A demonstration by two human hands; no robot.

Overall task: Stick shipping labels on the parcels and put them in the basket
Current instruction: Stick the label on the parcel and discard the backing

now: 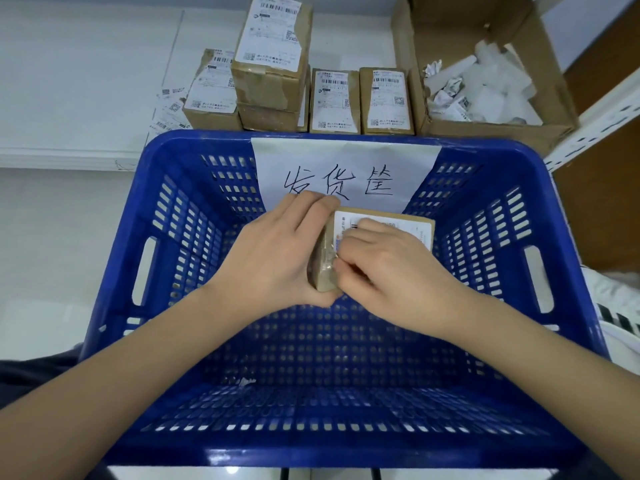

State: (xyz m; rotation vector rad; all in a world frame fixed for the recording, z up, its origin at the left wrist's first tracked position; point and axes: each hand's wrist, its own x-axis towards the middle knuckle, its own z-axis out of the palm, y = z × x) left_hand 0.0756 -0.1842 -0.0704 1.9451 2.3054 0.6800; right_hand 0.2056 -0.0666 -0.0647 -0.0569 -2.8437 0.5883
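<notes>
A small brown cardboard parcel [412, 225] with a white shipping label on its top face is held above the inside of the blue plastic basket [166, 209]. My left hand [273, 254] grips the parcel's left end, fingers curled over its far edge. My right hand [391, 268] lies on the label, fingers bent, pressing it at the parcel's near left corner. A handwritten white paper sign [346, 168] hangs on the basket's far wall. Nothing else lies in the basket.
Several labelled cardboard parcels [270, 53] stand behind the basket, some stacked. Loose label sheets [169, 105] lie to their left. An open carton [491, 74] of crumpled backing paper stands at the back right. A white metal rack [595, 123] runs along the right.
</notes>
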